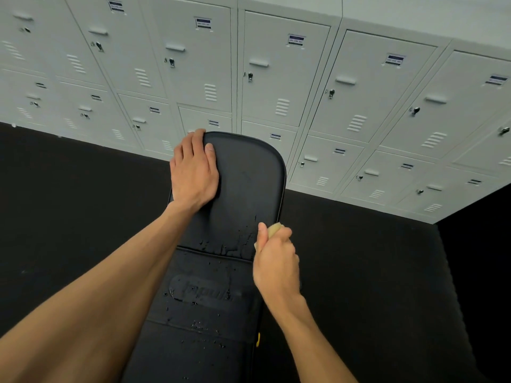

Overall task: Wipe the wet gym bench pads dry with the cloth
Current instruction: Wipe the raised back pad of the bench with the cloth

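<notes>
- The right hand (pixel 276 261) is fisted tight around a bunched yellow cloth (pixel 275 229) at the right edge of the back pad (pixel 243 189), beside the droplets
- The left hand (pixel 195 168) lies flat and spread on that pad's far left corner, gripping nothing
- Risk: a balled cloth may only smear water onto the seat pad (pixel 204 286), where drops also sit
- The bench frame is hidden; the embossed logo is unreadable

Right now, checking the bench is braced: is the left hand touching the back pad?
Touching: the head view shows the left hand flat on the back pad.
</notes>
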Tool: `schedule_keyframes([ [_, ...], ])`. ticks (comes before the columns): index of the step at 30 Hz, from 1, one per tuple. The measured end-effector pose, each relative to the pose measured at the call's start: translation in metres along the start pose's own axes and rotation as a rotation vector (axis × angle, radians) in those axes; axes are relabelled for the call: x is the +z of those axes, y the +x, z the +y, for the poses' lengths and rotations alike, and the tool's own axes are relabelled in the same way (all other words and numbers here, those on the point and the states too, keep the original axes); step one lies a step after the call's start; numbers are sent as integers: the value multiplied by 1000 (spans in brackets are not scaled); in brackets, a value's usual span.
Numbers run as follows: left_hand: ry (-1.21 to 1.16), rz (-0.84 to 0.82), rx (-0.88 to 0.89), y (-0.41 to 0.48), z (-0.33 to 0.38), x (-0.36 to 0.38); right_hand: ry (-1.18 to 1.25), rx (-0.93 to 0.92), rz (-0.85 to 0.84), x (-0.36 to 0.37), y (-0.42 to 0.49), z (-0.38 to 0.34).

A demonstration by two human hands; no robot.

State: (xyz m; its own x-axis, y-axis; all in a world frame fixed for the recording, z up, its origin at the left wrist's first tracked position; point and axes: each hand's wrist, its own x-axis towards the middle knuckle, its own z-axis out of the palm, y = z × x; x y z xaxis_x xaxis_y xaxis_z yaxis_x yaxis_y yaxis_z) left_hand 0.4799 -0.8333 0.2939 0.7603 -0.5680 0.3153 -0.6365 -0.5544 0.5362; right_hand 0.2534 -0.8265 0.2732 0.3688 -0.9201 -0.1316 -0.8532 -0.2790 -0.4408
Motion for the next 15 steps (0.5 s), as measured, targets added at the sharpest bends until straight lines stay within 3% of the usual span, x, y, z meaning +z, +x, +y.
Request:
schedule_keyframes([
  [3, -83, -59, 0, 0, -4, -12, -176, -61, -85, -45, 2, -1],
  [7, -203, -19, -152, -31, -21, -30, -162, -216, 104, -85, 14, -31],
  [11, -232, -29, -370, -93, -52, -30, -39, -520, 317, -64, 60, -54],
  [15, -199, -53, -535, -140, -65, -20, -242, -496, 265, -14, 81, -57],
])
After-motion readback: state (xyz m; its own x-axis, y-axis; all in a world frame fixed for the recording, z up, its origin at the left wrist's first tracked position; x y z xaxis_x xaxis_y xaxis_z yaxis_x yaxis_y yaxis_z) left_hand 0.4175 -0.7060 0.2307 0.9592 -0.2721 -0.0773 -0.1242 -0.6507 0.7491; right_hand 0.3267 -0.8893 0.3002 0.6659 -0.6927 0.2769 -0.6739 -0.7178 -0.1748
